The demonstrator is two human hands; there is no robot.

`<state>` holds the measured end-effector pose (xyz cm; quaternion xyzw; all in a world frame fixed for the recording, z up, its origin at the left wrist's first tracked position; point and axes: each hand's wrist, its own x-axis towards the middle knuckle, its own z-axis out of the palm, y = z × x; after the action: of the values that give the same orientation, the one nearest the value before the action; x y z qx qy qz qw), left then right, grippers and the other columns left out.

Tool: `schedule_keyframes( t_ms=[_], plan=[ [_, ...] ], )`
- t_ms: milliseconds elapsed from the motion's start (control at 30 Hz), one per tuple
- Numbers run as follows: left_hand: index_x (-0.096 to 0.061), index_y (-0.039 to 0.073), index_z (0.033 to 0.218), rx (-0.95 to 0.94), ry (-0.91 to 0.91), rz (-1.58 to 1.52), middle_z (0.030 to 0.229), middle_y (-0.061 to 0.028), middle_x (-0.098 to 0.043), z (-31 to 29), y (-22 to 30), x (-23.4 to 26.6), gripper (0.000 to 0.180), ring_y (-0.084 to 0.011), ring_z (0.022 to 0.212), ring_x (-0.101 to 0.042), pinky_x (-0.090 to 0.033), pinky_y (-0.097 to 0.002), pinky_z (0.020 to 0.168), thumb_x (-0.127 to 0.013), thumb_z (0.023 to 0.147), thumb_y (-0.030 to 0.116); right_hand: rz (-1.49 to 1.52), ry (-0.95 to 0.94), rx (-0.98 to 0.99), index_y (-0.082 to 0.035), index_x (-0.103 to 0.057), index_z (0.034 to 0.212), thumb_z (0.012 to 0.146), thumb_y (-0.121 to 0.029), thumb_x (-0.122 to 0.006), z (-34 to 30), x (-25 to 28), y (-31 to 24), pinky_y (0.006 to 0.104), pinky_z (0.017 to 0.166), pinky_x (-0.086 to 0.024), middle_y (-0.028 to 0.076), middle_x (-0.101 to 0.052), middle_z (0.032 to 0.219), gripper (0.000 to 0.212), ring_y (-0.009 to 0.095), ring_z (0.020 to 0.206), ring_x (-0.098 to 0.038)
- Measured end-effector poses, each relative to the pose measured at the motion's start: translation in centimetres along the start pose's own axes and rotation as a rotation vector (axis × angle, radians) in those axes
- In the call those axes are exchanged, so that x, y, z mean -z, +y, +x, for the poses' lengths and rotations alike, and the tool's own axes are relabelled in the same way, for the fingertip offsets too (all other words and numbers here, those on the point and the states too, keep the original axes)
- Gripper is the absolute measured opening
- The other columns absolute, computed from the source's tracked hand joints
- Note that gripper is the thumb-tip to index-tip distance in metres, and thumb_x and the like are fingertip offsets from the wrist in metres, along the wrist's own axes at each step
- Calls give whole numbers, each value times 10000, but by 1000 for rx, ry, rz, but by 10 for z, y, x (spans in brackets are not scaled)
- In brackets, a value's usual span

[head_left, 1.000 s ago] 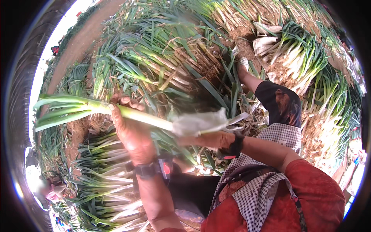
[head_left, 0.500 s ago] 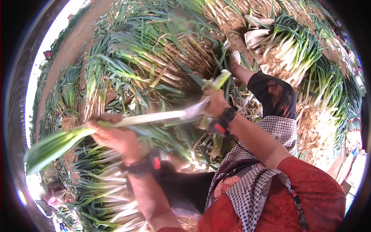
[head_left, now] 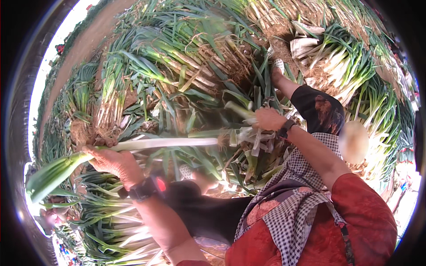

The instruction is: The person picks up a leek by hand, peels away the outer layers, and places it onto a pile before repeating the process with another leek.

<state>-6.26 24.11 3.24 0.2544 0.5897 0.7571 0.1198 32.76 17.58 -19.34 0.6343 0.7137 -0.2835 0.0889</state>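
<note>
A long leek (head_left: 173,142) lies almost level across the middle, its smooth white shank bare and its roots pointing right. My left hand (head_left: 111,164) is closed around it where white turns to green, and the green leaves hang past that hand to the left. Beyond the root end, my right hand (head_left: 270,119) is closed on a stripped outer leaf (head_left: 239,110), partly blurred. That leaf and the leek's root end look apart. Below my right hand lie torn pale sheaths (head_left: 255,138) among loose leaves.
Untrimmed leeks (head_left: 191,66) with dry stalks and soil are heaped in front. White-stemmed leeks (head_left: 120,221) lie in a row at lower left. More rooted bundles (head_left: 341,75) line the right side. My outstretched leg (head_left: 317,106) and its shoe reach between the heaps.
My right hand has moved right and slightly down, taking the stripped leaf off the leek's root end. My left hand has shifted left and a little down, still holding the leek. The white shank is now uncovered.
</note>
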Motion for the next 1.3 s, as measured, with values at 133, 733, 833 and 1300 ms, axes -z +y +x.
schedule_keyframes(
  t_ms=[133, 733, 833, 1300],
  plan=[
    [-526, 46, 1239, 7, 14, -15, 1011, -87, -579, -6, -2, -8, 510, -180, 820, -534, -460, -337, 697, -619, 905, 420, 494, 453, 531, 6, -564, 1118, 905, -291, -596, -30, 51, -95, 432, 856, -462, 213, -587, 1106, 367, 358, 1009, -583],
    [-526, 124, 1036, 434, -530, -507, 709, 29, -522, -73, -12, 4, 189, -97, 562, -506, -445, -252, 480, -641, 912, 209, 842, 147, 716, 16, -557, 956, 933, -197, -563, -106, 39, -181, 358, 582, -426, 56, -543, 692, 213, 158, 618, -497],
    [-494, 104, 1012, 322, -450, -599, 637, 14, -493, -41, 16, 9, 184, -78, 404, -415, -348, -233, 336, -624, 924, 201, 362, -41, 815, 16, -549, 961, 858, -111, -604, -117, 3, -146, 458, 607, -441, 200, -612, 762, 173, 374, 707, -621],
    [-585, 81, 1082, -339, 583, 234, 714, -25, -578, -6, 150, 415, 215, -58, 457, -455, -329, -212, 358, -559, 964, 259, 100, 72, 674, 38, -564, 873, 809, -139, -560, -18, -7, -42, 492, 650, -403, 260, -558, 795, 189, 439, 779, -545]
  ],
)
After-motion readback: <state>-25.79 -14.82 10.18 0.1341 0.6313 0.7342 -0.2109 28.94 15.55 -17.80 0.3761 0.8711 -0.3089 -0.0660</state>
